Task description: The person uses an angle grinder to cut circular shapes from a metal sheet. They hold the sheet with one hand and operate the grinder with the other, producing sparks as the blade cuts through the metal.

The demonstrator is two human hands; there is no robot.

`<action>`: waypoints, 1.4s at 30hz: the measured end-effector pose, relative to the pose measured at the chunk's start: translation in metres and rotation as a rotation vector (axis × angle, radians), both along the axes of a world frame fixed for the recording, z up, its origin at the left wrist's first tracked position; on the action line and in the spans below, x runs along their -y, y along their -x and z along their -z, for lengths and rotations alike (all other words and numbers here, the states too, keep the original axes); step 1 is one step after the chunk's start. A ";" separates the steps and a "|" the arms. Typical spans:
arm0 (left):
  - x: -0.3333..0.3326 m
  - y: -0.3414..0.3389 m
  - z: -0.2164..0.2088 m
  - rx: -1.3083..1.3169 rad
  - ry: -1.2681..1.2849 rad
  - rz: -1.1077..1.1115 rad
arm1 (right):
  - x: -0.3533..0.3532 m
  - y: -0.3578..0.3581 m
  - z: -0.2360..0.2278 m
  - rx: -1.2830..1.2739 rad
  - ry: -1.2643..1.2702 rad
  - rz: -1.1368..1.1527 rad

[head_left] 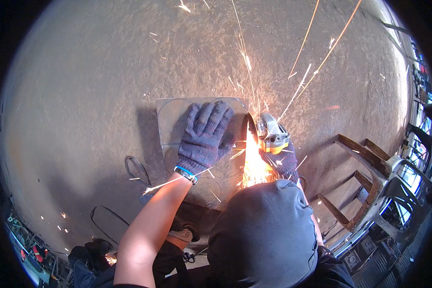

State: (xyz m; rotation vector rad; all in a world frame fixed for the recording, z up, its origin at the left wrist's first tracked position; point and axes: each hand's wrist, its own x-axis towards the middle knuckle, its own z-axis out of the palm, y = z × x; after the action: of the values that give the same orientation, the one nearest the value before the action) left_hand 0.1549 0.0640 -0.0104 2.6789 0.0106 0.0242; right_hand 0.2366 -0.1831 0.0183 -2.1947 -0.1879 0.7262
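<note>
My left hand (205,128), in a dark knitted glove, lies flat with its fingers stretched out on a thin metal sheet (169,117). Curved lines run across the sheet. To the right, my gloved right hand (285,161) is closed around an angle grinder (271,132) with a grey head and a yellow band. Its disc meets the sheet near the right edge, just beside my left hand. A bright stream of sparks (255,163) pours from there toward me. A rounded dark grey covering (266,235) hides the sheet's lower right part and much of my right arm.
Under the sheet is a broad, worn brown-grey surface (81,105). Loops of dark cable (135,169) lie on the left. A rusty metal frame with prongs (372,192) stands at the right. Sparks fly across the far side; cluttered equipment (36,254) lines the lower left rim.
</note>
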 end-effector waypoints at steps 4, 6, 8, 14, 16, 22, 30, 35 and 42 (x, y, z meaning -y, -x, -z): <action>0.000 0.000 0.000 0.019 -0.005 0.003 | -0.004 0.002 0.000 -0.055 -0.143 0.115; 0.000 0.000 0.000 0.021 0.012 0.003 | -0.005 0.001 -0.001 -0.069 -0.121 0.120; 0.000 0.001 0.001 0.017 0.006 0.005 | -0.004 0.000 -0.004 -0.105 -0.053 0.090; 0.000 0.000 0.001 0.020 0.003 0.005 | -0.010 0.000 -0.004 -0.199 -0.141 0.189; -0.001 0.000 0.001 0.032 0.008 0.000 | -0.009 0.001 -0.003 -0.197 -0.163 0.191; -0.002 0.000 -0.001 0.004 0.021 0.008 | -0.002 -0.004 0.004 -0.022 -0.023 -0.053; -0.002 0.000 -0.003 -0.060 0.000 0.028 | 0.001 0.003 0.007 -0.052 -0.081 0.106; -0.001 0.000 -0.001 0.002 -0.004 -0.012 | 0.002 0.002 0.009 -0.102 -0.003 0.101; 0.000 -0.001 0.000 0.054 -0.019 -0.019 | 0.002 0.004 0.006 -0.147 -0.075 0.150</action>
State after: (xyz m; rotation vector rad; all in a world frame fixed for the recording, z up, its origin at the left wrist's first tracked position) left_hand 0.1554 0.0644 -0.0099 2.6965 0.0190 0.1033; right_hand 0.2328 -0.1855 0.0126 -2.0500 0.0237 0.7788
